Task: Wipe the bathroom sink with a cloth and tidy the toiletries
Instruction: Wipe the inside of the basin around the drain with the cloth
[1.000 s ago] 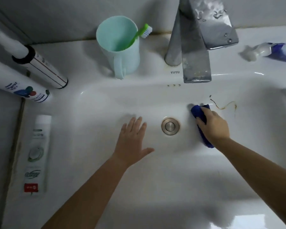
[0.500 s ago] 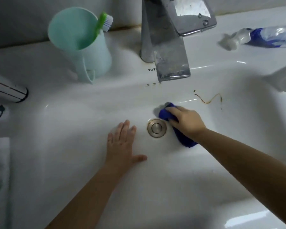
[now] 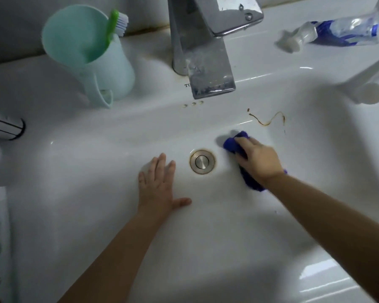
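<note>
There, our right hand [image 3: 258,157] gripped the cloth [image 3: 236,143] on the sink [image 3: 96,215] floor, just right of the drain [image 3: 202,161]; our left hand [image 3: 159,189] lay flat, fingers spread, with bare basin around. "TU" showed beside the faucet [image 3: 206,51].

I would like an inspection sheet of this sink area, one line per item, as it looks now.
Surface: white sink; brown squiggly stain on the back wall of the basin, brownish ring around the drain.
Job's things: blue cloth pressed on the basin right of the drain, below the stain.
Clutter: mint cup holding a green toothbrush; toothpaste tube lying on the ledge right of the faucet.
Hands: right hand on the cloth; left hand flat on the basin, fingers extended.
Cables: nothing seen.
Surroundings: bottles at the left edge, partly cut off.
</note>
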A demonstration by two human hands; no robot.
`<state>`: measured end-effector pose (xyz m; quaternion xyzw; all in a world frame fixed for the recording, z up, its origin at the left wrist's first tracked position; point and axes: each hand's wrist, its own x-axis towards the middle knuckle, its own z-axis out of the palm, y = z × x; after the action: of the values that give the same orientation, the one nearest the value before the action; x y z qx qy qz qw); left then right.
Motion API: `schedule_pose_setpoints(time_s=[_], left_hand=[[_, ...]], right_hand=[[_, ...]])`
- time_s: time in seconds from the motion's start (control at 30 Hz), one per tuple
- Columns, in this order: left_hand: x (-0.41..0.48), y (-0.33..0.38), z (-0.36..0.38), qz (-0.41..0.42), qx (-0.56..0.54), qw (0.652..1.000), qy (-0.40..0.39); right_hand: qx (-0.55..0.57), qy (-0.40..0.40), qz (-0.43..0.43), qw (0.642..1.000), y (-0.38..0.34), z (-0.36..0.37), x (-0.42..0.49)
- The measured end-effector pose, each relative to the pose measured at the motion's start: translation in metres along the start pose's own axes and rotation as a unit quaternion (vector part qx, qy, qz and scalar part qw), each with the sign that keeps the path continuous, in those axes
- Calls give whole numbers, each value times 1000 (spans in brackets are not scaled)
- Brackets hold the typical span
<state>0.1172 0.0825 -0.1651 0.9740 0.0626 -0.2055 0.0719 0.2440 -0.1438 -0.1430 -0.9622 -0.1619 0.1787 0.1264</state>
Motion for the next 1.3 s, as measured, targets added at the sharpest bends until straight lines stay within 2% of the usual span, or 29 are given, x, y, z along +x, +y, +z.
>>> schedule_pose_setpoints(time_s=[0.17, 0.27, 0.33, 0.4, 0.47, 0.53, 0.6, 0.67, 0.77, 0.87, 0.93, 1.07, 1.2, 1.3], left_hand=[[0, 10, -14, -29, -1, 999, -15], [-4, 16, -22, -29, 16, 999, -11], [0, 23, -25, 10, 5, 1000, 9], [9, 32, -23, 79, -4, 996, 43], [26, 51, -28, 123, -33, 990, 58], [43, 68, -35, 128, -46, 991, 19], [55, 77, -36, 107, -38, 992, -47], [59, 78, -31, 95, 1, 994, -60], [56, 78, -31, 90, 38, 993, -61], [56, 80, -33, 90, 53, 993, -58], [57, 83, -35, 88, 60, 992, -70], [59, 89, -43, 86, 59, 991, -89], [61, 97, -46, 112, 41, 992, -32], [67, 101, -44, 110, 32, 992, -49]], right_hand=[[-26, -195, -107, 975, -42, 12, -59], [-96, -232, -75, 965, -4, -19, -58], [-160, -220, -7, 962, 42, -49, -61], [-179, -188, 52, 964, 67, -64, -69], [-194, -177, 80, 962, 64, -56, -72], [-156, -170, 113, 966, 45, -43, -71], [-86, -180, 99, 975, 23, -31, -74], [-44, -203, 55, 977, 9, -26, -77], [-90, -216, 56, 971, 33, -46, -75], [-179, -157, 99, 966, 71, -71, -80], [-208, -138, 90, 964, 69, -69, -82], [-227, -109, 47, 967, 66, -60, -62], [-189, 11, 73, 979, 69, -65, -32], [-210, -12, 87, 974, 71, -62, -70]])
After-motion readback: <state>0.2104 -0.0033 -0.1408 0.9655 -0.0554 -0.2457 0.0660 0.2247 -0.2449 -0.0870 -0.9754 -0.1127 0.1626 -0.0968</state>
